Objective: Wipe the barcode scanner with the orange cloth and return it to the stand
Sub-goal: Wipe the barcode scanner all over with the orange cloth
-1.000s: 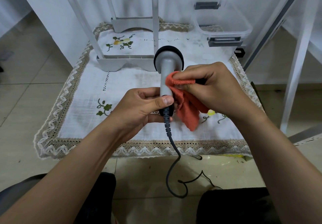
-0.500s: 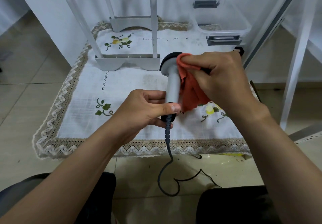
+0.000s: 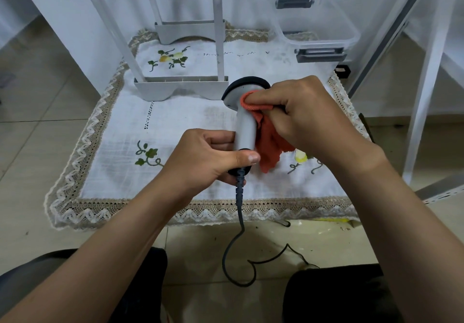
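The grey barcode scanner [image 3: 244,129] with its black-rimmed head is held above the white embroidered tablecloth [image 3: 175,122]. My left hand [image 3: 208,158] grips the lower end of its handle, thumb across the front. My right hand [image 3: 303,114] pinches the orange cloth [image 3: 268,144] and presses it against the neck just under the scanner's head; the rest of the cloth hangs down on the handle's right side. The scanner's dark cable [image 3: 238,222] drops over the table edge and loops on the floor. No scanner stand is clearly identifiable.
A white frame with a slotted base [image 3: 180,89] and upright posts stands just behind the scanner. A clear plastic bin with grey latches [image 3: 319,34] sits at the back right. White metal legs [image 3: 424,96] rise on the right. My knees are below.
My right hand with the orange cloth went from the handle up to the scanner's head, then slid slightly back down to the neck. The scanner tilted a little; my left hand kept its grip.
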`<act>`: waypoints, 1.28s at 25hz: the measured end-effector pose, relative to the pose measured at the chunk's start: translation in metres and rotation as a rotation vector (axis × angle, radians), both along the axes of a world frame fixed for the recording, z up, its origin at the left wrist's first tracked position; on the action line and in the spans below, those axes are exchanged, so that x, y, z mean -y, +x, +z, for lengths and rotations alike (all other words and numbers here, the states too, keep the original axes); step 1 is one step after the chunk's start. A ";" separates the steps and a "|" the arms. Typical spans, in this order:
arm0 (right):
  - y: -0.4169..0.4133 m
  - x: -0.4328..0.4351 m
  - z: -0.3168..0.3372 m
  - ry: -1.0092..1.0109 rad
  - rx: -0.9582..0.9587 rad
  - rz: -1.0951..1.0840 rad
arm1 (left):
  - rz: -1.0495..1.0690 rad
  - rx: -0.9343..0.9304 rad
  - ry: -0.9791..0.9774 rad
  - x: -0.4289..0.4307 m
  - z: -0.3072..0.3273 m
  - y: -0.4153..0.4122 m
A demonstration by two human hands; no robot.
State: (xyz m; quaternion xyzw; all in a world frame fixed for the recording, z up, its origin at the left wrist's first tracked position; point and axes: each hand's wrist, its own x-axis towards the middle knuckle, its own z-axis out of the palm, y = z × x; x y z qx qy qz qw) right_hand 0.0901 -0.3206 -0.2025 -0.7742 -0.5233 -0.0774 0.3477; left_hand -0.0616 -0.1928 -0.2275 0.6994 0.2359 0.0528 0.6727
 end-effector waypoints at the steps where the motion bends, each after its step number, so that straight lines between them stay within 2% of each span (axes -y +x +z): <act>1: -0.001 0.001 0.001 -0.004 -0.017 0.012 | 0.006 0.003 -0.007 0.000 0.000 0.000; 7: -0.002 0.008 0.001 -0.052 -0.130 0.130 | 0.027 0.018 -0.069 -0.001 -0.001 0.003; 12: -0.005 0.008 0.000 -0.107 -0.148 0.188 | 0.031 0.039 -0.069 -0.003 -0.004 0.004; 19: -0.008 0.011 0.004 -0.153 -0.332 0.253 | 0.037 0.131 -0.109 -0.008 -0.005 0.007; 26: 0.005 0.016 0.004 0.267 -0.480 0.044 | 0.005 0.193 -0.350 -0.011 -0.004 0.008; 32: 0.007 0.012 0.001 0.294 -0.431 -0.043 | 0.057 0.221 -0.450 -0.012 -0.006 0.008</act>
